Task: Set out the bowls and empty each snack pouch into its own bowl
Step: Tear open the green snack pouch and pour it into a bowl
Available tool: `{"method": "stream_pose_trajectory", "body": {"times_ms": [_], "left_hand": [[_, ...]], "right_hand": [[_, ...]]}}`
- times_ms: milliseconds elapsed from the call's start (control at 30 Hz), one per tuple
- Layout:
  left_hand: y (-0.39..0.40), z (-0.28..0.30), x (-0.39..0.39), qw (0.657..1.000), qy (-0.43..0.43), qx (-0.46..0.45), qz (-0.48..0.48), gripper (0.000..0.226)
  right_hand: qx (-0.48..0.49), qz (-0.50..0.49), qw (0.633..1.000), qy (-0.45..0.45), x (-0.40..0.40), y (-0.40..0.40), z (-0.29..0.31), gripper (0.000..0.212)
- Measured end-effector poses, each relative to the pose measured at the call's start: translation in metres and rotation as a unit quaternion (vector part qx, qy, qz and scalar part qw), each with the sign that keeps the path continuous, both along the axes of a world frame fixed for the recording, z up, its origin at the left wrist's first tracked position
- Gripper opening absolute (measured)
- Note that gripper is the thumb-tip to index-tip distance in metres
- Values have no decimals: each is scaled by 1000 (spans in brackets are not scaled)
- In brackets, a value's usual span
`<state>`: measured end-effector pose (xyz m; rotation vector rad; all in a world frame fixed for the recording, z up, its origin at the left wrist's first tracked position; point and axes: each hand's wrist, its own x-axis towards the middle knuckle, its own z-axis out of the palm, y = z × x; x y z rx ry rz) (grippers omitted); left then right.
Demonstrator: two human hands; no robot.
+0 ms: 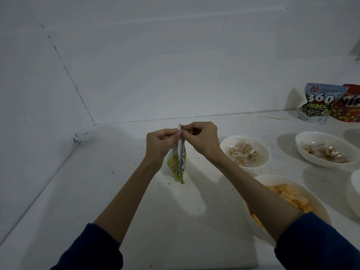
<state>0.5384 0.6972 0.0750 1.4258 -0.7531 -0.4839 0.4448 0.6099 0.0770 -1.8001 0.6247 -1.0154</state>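
Observation:
A green snack pouch (178, 165) hangs upright above the white counter, seen edge-on. My left hand (160, 143) and my right hand (202, 139) both pinch its top edge from either side. To the right stand white bowls: one with pale wrapped snacks (259, 152), another like it further right (311, 154), and a near one with orange pieces (319, 207) partly hidden by my right forearm. Only the rim of one more bowl (355, 190) shows at the right edge.
Two sealed pouches stand against the back wall at far right: a grey and black one (319, 104) and a red one (348, 106). White walls meet in a corner at the back left (93, 123). The counter is speckled white.

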Motion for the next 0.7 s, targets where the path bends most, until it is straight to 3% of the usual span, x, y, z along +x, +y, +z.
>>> {"method": "stream_pose_trajectory", "body": {"times_ms": [133,367,600,700], "left_hand": [[4,2,1,999,-27,6,-23,22],[4,4,3,997,-64,33,-3,16],[0,10,-1,981,-181,42,56,12],[2,8,1,988,-145,48,32,10]], "right_hand": [[-38,13,999,33,-4,-1,4,15],[8,-33,999,-17,2,7,-3,3],[-40,-82,995,-38,7,11,-10,20],[-19,-58,998,-30,6,8,-15,24]]}}
